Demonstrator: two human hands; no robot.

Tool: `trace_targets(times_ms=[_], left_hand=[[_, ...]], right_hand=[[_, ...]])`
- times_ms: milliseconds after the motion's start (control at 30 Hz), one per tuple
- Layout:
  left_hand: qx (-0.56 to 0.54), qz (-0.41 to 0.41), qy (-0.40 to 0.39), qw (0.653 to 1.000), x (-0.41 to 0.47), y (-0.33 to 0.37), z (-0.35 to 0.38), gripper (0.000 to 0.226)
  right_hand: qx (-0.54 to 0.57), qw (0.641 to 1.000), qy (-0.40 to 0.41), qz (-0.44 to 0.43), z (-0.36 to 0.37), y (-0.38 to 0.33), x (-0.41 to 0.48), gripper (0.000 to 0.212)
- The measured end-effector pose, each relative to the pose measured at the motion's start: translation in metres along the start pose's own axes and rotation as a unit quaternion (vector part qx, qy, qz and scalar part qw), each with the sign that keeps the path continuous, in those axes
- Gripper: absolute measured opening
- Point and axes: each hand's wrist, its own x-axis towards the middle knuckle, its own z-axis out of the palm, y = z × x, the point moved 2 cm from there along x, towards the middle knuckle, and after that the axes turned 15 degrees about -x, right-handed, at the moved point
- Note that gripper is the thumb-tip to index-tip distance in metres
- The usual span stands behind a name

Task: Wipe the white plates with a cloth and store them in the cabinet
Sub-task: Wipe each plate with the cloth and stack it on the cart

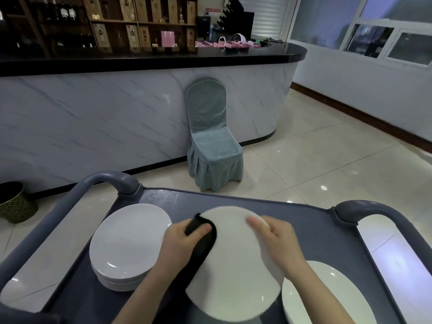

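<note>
A white plate (233, 265) is held tilted above the grey cart top (311, 228). My right hand (278, 242) grips its right rim, fingers curled over the edge. My left hand (182, 242) holds a black cloth (203, 242) pressed against the plate's left side. A stack of white plates (126, 244) sits on the cart to the left. Another white plate (327, 295) lies at the lower right, partly cut off by the frame.
The cart has raised grey handles at left (107, 178) and right (364, 206). Beyond it stands a covered blue-green chair (212, 141) against a marble-fronted bar counter (93, 118). A dark wastebasket (14, 202) stands on the floor at left.
</note>
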Motion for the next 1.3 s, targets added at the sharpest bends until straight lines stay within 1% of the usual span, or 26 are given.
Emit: trace_targets(times_ms=[33, 67, 100, 133, 167, 200, 233, 300, 367, 433, 500, 567, 633, 667, 733, 767, 833, 867, 900, 933, 1000, 1033, 1067, 1167, 1233, 1300], left_hand=[[-0.046, -0.031, 0.094, 0.994, -0.005, -0.008, 0.0, 0.033], [-0.109, -0.069, 0.176, 0.976, -0.011, -0.016, 0.005, 0.029], [-0.168, -0.106, 0.24, 0.95, -0.017, -0.024, 0.014, 0.024], [-0.202, -0.131, 0.28, 0.929, -0.023, -0.029, 0.023, 0.026], [-0.221, -0.142, 0.295, 0.919, -0.028, -0.033, 0.03, 0.032], [-0.233, -0.145, 0.296, 0.915, -0.03, -0.037, 0.031, 0.034], [-0.239, -0.151, 0.293, 0.913, -0.029, -0.038, 0.029, 0.032], [-0.233, -0.16, 0.276, 0.919, -0.023, -0.036, 0.016, 0.023], [-0.18, -0.125, 0.225, 0.949, -0.016, -0.029, 0.001, 0.02], [-0.088, -0.066, 0.137, 0.985, -0.01, -0.018, -0.008, 0.027], [0.002, 0.001, 0.014, 1.0, -0.005, -0.003, -0.006, 0.03], [0.052, 0.045, -0.108, 0.992, -0.001, 0.007, 0.003, 0.03], [0.089, 0.062, -0.191, 0.976, -0.002, 0.012, 0.013, 0.034], [0.097, 0.066, -0.207, 0.971, -0.002, 0.013, 0.016, 0.034], [0.072, 0.055, -0.193, 0.977, -0.002, 0.014, 0.014, 0.032], [0.049, 0.044, -0.161, 0.985, -0.003, 0.012, 0.01, 0.032], [0.013, 0.01, -0.031, 0.999, -0.006, 0.003, 0.003, 0.031], [-0.025, -0.03, 0.053, 0.998, -0.009, -0.004, 0.002, 0.031], [-0.089, -0.079, 0.125, 0.985, -0.015, -0.01, 0.004, 0.028], [-0.153, -0.123, 0.184, 0.963, -0.02, -0.016, 0.01, 0.024], [-0.192, -0.164, 0.238, 0.938, -0.025, -0.023, 0.019, 0.023], [-0.192, -0.165, 0.238, 0.938, -0.024, -0.025, 0.019, 0.025], [-0.191, -0.163, 0.229, 0.94, -0.022, -0.025, 0.015, 0.024], [-0.151, -0.136, 0.169, 0.964, -0.009, -0.016, -0.001, 0.023], [-0.079, -0.082, 0.088, 0.99, -0.001, -0.005, -0.007, 0.03], [-0.005, -0.031, -0.042, 0.999, 0.004, 0.009, -0.003, 0.028]], right_hand=[[0.068, 0.995, 0.051, 0.058, 0.004, 0.002, -0.003, 0.051], [0.149, 0.976, 0.102, 0.125, 0.013, 0.002, -0.008, 0.049], [0.221, 0.943, 0.148, 0.199, 0.026, 0.003, -0.014, 0.047], [0.266, 0.91, 0.179, 0.261, 0.039, 0.003, -0.021, 0.044], [0.288, 0.89, 0.19, 0.299, 0.05, 0.003, -0.026, 0.039], [0.297, 0.884, 0.183, 0.31, 0.058, 0.004, -0.03, 0.034], [0.296, 0.893, 0.161, 0.298, 0.06, 0.006, -0.032, 0.029], [0.253, 0.932, 0.098, 0.241, 0.049, 0.012, -0.029, 0.02], [0.168, 0.971, 0.054, 0.16, 0.027, 0.021, -0.016, 0.012], [0.084, 0.993, -0.001, 0.08, 0.004, 0.022, -0.001, 0.006], [-0.019, 0.996, -0.093, 0.004, -0.007, 0.018, 0.011, 0.01], [-0.115, 0.975, -0.178, -0.072, -0.002, 0.011, 0.013, 0.026], [-0.143, 0.959, -0.208, -0.13, 0.01, 0.005, 0.008, 0.04], [-0.138, 0.959, -0.198, -0.151, 0.013, 0.002, 0.006, 0.044], [-0.117, 0.969, -0.15, -0.16, 0.012, 0.001, 0.004, 0.047], [-0.102, 0.977, -0.123, -0.142, 0.008, 0.001, 0.004, 0.048], [-0.027, 0.997, -0.049, -0.055, 0.003, 0.003, 0.001, 0.049], [0.048, 0.999, -0.001, 0.012, 0.005, 0.005, -0.003, 0.048], [0.142, 0.985, 0.048, 0.089, 0.011, 0.008, -0.009, 0.046], [0.227, 0.955, 0.089, 0.17, 0.021, 0.011, -0.015, 0.043], [0.312, 0.9, 0.126, 0.276, 0.042, 0.017, -0.027, 0.035], [0.317, 0.895, 0.118, 0.291, 0.049, 0.019, -0.032, 0.03], [0.307, 0.903, 0.095, 0.284, 0.049, 0.02, -0.033, 0.027], [0.202, 0.964, 0.03, 0.17, 0.025, 0.019, -0.018, 0.018], [0.08, 0.995, -0.018, 0.064, 0.002, 0.011, -0.002, 0.016], [-0.022, 0.993, -0.11, -0.027, -0.004, -0.001, 0.008, 0.025]])
